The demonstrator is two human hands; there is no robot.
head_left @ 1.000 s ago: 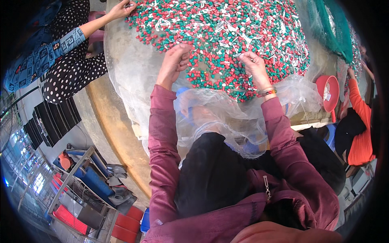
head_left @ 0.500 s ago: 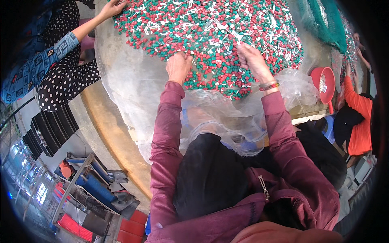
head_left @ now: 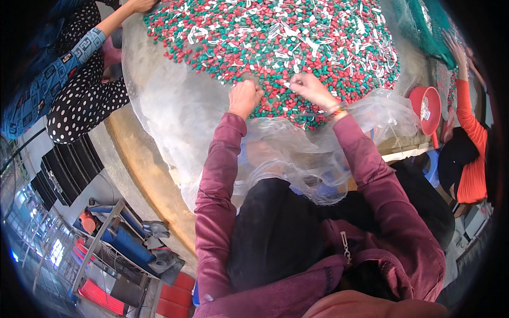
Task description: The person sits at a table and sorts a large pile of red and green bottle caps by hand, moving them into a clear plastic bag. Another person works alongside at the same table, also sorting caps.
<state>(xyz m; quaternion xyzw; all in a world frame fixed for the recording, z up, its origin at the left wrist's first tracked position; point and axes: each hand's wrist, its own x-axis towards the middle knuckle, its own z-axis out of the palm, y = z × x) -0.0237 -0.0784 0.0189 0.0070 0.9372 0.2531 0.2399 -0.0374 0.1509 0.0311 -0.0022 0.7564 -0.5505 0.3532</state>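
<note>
A wide heap of small red, green and white pieces [head_left: 228, 37] lies over the far part of the work surface, with thin white strips scattered through it. My left hand [head_left: 245, 97] is closed at the heap's near edge; its fingertips are slightly blurred, and what they hold is hidden. Just to its right, my right hand [head_left: 315, 91] pinches a small white piece [head_left: 287, 84] between thumb and forefinger, low over the heap. Under the near edge of the pieces spreads a sheer white mesh cloth [head_left: 169, 100], bunched up toward my lap.
To the right stands a red handled pan [head_left: 415, 99] with white bits inside. Green netting [head_left: 432, 32] lies beyond it. One person's arm [head_left: 114, 22] reaches in at far left; a person in orange [head_left: 472, 180] works at right. A rack [head_left: 124, 249] holds footwear at lower left.
My right hand has moved left and toward me, close to my left hand, which has shifted slightly right and nearer. The person in orange has raised an arm toward the green netting.
</note>
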